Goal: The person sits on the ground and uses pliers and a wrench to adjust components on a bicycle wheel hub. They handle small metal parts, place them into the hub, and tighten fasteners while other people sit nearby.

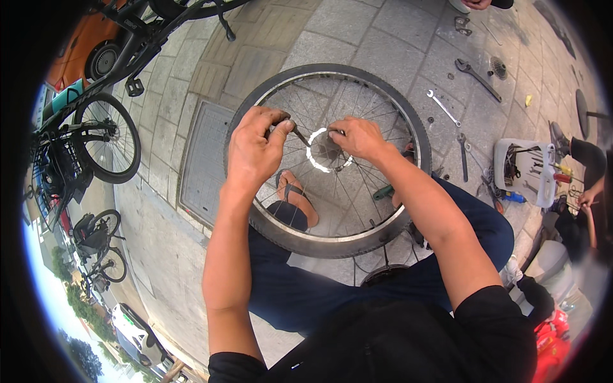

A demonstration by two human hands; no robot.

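A bicycle wheel (418,121) with a black tyre lies flat before me, over my legs and feet. Around its hub sits a shiny brake disc (310,157). My left hand (255,142) is closed on a thin dark rod-shaped tool (301,136), whose tip points at the disc's upper left edge. What kind of tool it is, I cannot make out. Over the hub's upper right side my right hand (361,136) has its fingers pinched together at the disc. Whatever lies between those fingertips is hidden.
On the paving right of the wheel lie an adjustable wrench (479,80), a combination spanner (444,107), a sprocket cassette (498,67) and a pedal (462,25). A white tool basket (543,191) stands near another person's arm (590,198). At left stands a bicycle (108,137).
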